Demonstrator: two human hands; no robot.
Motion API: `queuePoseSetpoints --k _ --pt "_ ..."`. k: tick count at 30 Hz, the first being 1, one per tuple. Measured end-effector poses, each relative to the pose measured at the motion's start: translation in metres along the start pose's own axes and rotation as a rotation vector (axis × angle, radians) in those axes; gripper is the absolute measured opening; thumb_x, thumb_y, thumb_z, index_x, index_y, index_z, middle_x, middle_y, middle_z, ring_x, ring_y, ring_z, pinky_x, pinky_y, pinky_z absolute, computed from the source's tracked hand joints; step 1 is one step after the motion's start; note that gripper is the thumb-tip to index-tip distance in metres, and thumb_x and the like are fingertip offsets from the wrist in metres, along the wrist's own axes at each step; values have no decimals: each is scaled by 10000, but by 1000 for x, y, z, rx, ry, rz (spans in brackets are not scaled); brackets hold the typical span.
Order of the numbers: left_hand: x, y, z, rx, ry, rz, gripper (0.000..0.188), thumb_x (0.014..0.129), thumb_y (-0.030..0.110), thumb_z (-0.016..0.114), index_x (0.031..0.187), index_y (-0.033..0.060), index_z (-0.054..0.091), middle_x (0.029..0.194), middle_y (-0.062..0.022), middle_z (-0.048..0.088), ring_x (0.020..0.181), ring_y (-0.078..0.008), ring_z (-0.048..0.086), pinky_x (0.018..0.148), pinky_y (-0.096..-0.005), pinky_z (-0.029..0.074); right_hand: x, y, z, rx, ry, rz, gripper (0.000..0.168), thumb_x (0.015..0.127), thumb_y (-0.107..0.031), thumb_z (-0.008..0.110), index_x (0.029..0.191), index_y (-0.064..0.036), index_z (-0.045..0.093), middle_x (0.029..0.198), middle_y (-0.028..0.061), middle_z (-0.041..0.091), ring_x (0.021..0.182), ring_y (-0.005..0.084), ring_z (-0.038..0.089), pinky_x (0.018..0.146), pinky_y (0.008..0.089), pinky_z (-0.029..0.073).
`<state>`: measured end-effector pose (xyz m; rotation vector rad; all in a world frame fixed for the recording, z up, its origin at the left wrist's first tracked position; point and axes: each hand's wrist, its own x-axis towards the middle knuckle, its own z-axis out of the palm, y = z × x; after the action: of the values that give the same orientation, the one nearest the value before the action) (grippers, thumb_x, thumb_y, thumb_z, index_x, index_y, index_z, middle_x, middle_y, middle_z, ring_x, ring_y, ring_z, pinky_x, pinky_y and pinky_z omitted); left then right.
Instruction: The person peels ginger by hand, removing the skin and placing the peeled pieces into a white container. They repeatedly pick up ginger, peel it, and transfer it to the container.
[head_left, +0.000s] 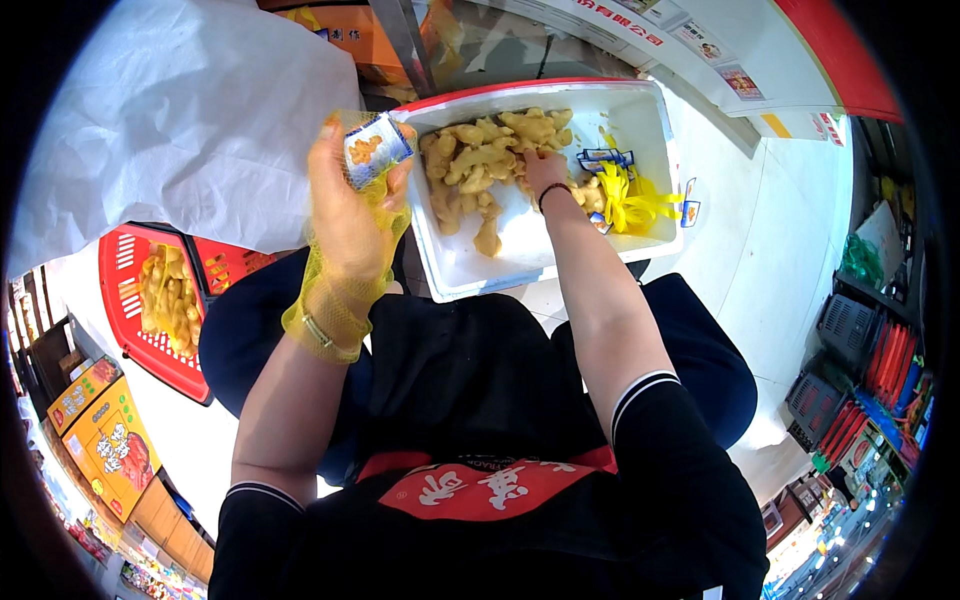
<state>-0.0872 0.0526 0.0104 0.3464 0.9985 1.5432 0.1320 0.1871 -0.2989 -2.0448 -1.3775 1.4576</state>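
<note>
A yellow mesh bag (324, 307) is drawn like a sleeve over my left hand (349, 195) and wrist. A printed label (377, 150) with a ginger picture lies between the thumb and fingers, at the bag's top. My left hand is curled around the mesh and label, just left of a white foam box (495, 279). Inside that box, my right hand (545, 171) reaches down into ginger roots (480, 161). Its fingertips touch the ginger and are partly hidden, so the grip is unclear. Right of it lie a bundle of yellow mesh bags (626, 196) and several blue-edged labels (604, 157).
A red plastic basket (154, 360) holding netted ginger (169, 300) stands on the floor at left. White sheeting (187, 112) covers something at upper left. A glass-fronted stand (510, 49) rises behind the box. Yellow cartons (112, 446) stand lower left; stacked baskets (847, 330) are far right.
</note>
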Motion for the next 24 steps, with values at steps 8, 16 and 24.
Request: queuePoseSetpoints --k 8,16,24 --pt "-2 -11 13 299 263 163 384 969 375 469 1179 60 530 1102 -53 571 984 -146 549 847 -322 436 -139 -58 -12 1020 -352 -84 118 954 -155 561 980 -41 576 771 49 601 659 139 586 655 287 535" --pt "6 -12 0 112 103 129 479 985 387 461 1243 -17 480 1189 -150 584 1046 -252 602 889 -375 493 -266 -140 6 576 -432 -676 182 890 -93 646 968 -18 499 758 29 585 691 83 563 631 243 469" --pt "4 8 -5 -13 234 54 332 967 234 513 1192 -6 472 1086 -160 612 995 -276 633 833 -382 529 -164 -88 21 397 -261 -360 295 954 -270 515 1021 -9 633 835 134 660 774 248 645 716 350 499"
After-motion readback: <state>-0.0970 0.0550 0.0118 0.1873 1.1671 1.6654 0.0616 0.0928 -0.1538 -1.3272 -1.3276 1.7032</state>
